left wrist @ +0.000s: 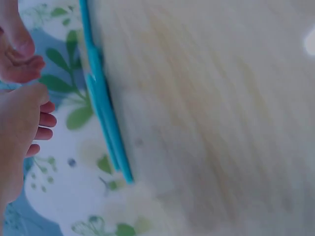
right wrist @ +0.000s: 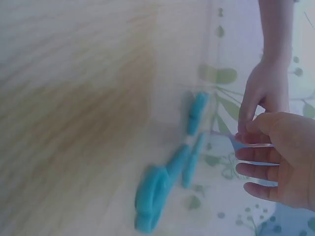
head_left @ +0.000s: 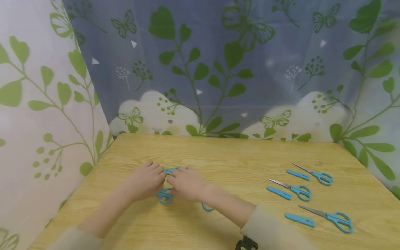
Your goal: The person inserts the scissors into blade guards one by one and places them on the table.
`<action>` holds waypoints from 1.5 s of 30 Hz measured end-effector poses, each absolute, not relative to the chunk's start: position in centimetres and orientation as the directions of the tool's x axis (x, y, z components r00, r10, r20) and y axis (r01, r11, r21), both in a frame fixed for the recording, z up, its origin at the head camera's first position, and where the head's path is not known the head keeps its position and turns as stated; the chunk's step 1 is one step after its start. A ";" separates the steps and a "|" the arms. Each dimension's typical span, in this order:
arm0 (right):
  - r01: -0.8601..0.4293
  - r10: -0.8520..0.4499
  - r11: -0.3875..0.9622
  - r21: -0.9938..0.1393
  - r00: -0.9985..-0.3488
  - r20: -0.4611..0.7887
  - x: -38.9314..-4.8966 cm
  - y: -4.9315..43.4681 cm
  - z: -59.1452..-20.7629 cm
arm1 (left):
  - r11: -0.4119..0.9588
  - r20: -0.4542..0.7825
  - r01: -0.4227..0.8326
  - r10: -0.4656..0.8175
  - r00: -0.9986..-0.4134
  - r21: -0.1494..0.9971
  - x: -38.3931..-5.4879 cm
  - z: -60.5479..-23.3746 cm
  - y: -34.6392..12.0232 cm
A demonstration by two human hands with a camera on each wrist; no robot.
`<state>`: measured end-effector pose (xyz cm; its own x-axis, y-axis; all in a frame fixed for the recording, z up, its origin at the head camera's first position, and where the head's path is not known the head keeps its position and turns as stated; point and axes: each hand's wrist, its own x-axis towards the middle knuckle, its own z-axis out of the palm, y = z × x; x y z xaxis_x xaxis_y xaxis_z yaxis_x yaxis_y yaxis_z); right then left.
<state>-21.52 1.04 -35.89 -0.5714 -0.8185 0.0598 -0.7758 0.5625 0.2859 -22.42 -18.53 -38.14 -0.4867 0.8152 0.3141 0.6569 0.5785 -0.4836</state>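
Observation:
In the head view my left hand (head_left: 148, 180) and right hand (head_left: 187, 182) meet over the left middle of the table, fingers towards each other. The left wrist view shows my left hand (left wrist: 24, 120) with bent, spread fingers. Seen from the right wrist, my right hand (right wrist: 290, 160) has its fingers loosely extended, fingertips at those of the other hand; no object shows between them. Blue scissor handles (head_left: 165, 195) show below the hands, another blue piece (head_left: 171, 171) just beyond them. A blue handle loop (head_left: 207, 207) shows partly from under my right forearm.
At the right lie three blue-handled scissors, far (head_left: 323, 177), middle (head_left: 301, 192) and near (head_left: 339, 220), blades bare and pointing left. Beside them lie blue sheaths (head_left: 298, 174), (head_left: 278, 192), (head_left: 300, 219). Patterned cloth (head_left: 206, 69) hangs behind the wooden table (head_left: 237, 156).

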 end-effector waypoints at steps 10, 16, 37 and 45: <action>-0.715 -0.717 0.690 0.114 -0.652 0.245 -22.7 6.8 -35.1 | 0.558 0.362 0.668 0.829 -0.426 -0.492 -22.7 -36.9 -13.4; -0.672 -0.666 0.730 0.125 -0.658 0.351 -22.7 10.8 -35.8 | 0.578 0.417 0.673 0.811 -0.411 -0.462 -22.8 -36.5 -11.1; -0.617 -0.597 0.777 0.128 -0.658 0.459 -19.9 26.7 -36.7 | 0.437 0.416 0.767 0.876 -0.244 -0.470 -21.5 -36.5 0.1; -0.581 -0.564 0.803 0.134 -0.667 0.487 -17.8 33.1 -37.4 | 0.407 0.342 0.794 0.901 -0.267 -0.451 -20.7 -36.9 4.2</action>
